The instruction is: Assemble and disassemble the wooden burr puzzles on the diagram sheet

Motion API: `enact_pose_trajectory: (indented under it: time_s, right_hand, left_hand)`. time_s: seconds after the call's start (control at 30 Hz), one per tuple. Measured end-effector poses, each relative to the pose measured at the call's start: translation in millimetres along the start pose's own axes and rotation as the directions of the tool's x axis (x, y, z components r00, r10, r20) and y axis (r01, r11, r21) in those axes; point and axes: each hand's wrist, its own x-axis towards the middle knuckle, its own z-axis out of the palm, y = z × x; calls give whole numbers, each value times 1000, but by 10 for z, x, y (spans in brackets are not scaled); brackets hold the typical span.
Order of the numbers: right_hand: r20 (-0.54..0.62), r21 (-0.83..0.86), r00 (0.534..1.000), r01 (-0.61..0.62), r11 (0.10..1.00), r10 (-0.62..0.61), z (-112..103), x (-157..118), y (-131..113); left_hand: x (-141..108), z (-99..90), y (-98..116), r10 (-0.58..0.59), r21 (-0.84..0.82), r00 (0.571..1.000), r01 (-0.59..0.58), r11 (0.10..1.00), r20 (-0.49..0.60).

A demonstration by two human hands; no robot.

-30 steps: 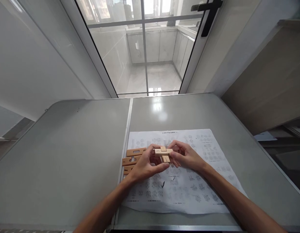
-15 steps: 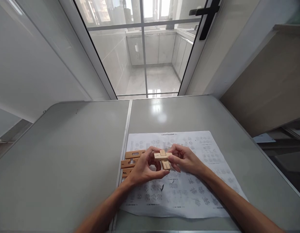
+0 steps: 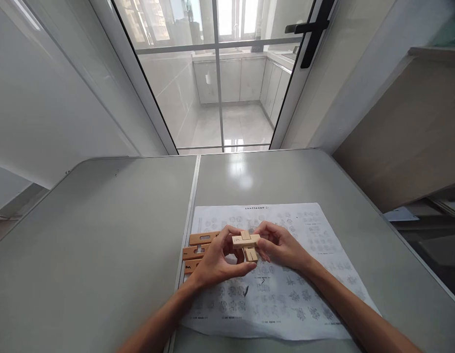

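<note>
Pale wooden burr puzzle pieces, crossed into each other, are held up over the printed sheet between my two hands. The crosswise piece [image 3: 239, 241] lies over a lower piece [image 3: 251, 255] that points toward me and bears a dark mark on its end. My left hand [image 3: 217, 257] curls around the left side, thumb under the lower piece's near end and fingers at the back. From the right, my right hand [image 3: 281, 245] pinches the crosswise piece's end between thumb and fingers. Its fingertips are partly hidden behind the wood.
Several darker, notched, numbered wooden pieces [image 3: 190, 253] lie beside my left hand, partly covered by it. A large sheet [image 3: 308, 274] printed with small diagrams spreads under my hands on the grey table [image 3: 139, 220]. A glass door [image 3: 245, 122] stands beyond the table's far edge.
The whole view has shifted slightly, so the table and sheet appear a little lower. Both hands keep hold of the joined pieces, with only a slight shift in the right hand's grip.
</note>
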Motion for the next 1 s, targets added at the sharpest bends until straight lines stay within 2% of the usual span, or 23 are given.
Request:
enact_pose_trajectory:
  time_s: [0.07,0.17,0.23,0.3,0.37,0.47,0.5,0.57,0.63,0.7,0.83,0.9,1.0]
  right_hand:
    - [-105,-45,994,29,999,-33,-23,1,24]
    - [-233,-270,965,52,962,-118,-70,-5,28]
    - [-186,-463,962,92,882,-198,-94,-10,15]
    - [-58,-601,966,168,781,-252,-102,-13,9]
    - [61,-687,963,231,689,-262,-93,-12,16]
    - [116,-738,960,256,625,-256,-73,-4,38]
    - [106,-721,963,247,648,-249,-70,-2,44]
    - [61,-622,979,189,760,-193,-72,-1,49]
    - [19,-452,995,99,887,-101,-81,-4,44]
    - [24,-254,999,40,966,-35,-88,-5,28]
    - [187,65,982,16,998,-28,-80,13,-42]
    - [254,123,967,-13,992,-19,-68,30,-73]
    - [268,162,963,-45,986,-1,-58,51,-80]
  left_hand:
    - [13,-21,0,30,-53,997,-33,998,-65]
    - [42,-50,30,48,-137,976,-78,988,-212]
    - [58,-60,60,39,-168,960,-88,982,-277]
    - [66,-64,78,27,-180,950,-88,980,-312]
    - [67,-69,68,22,-183,949,-84,980,-315]
    - [61,-78,15,34,-155,956,-82,984,-292]
    - [58,-81,-3,40,-136,957,-82,987,-287]
    - [52,-81,-24,54,-84,959,-81,993,-280]
    - [43,-72,-20,65,-30,963,-76,997,-261]
    - [31,-56,1,67,16,970,-65,998,-235]
    - [6,-21,40,70,93,979,-53,994,-192]
    - [0,-10,43,85,126,981,-64,990,-173]
    - [-5,-9,23,118,165,982,-93,982,-151]
